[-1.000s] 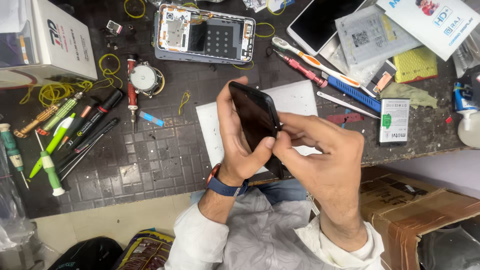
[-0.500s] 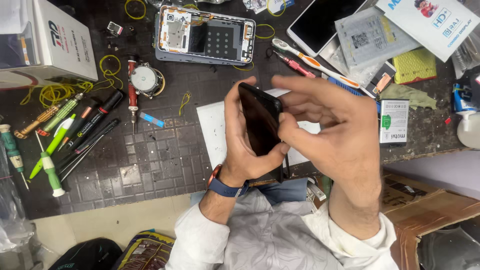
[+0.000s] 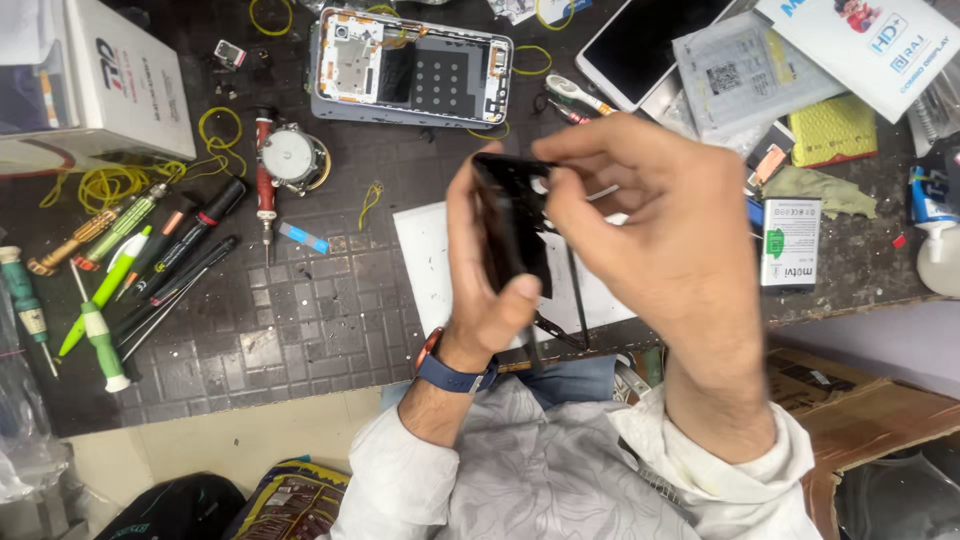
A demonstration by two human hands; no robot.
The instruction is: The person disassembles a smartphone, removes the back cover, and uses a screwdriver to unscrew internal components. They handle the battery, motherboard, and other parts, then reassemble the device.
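My left hand (image 3: 490, 290) grips a black phone (image 3: 512, 225) held on edge above the white sheet (image 3: 425, 265) on the bench. My right hand (image 3: 660, 235) is over the phone's top, with its fingertips pinching the upper right corner. A thin dark strip (image 3: 578, 295) hangs down beside the phone under my right palm. An opened phone body (image 3: 412, 68) with bare circuitry lies flat at the back of the bench.
Several screwdrivers (image 3: 150, 260) lie at the left on the dark grid mat (image 3: 300, 320). A white box (image 3: 110, 80) stands at the back left. A round metal part (image 3: 290, 158), a white phone screen (image 3: 650, 45), packets and a small battery (image 3: 790, 243) lie around. A cardboard box (image 3: 880, 420) sits at lower right.
My right hand has risen from the phone's lower edge to its top corner. The phone has been lifted a little higher and turned more on edge.
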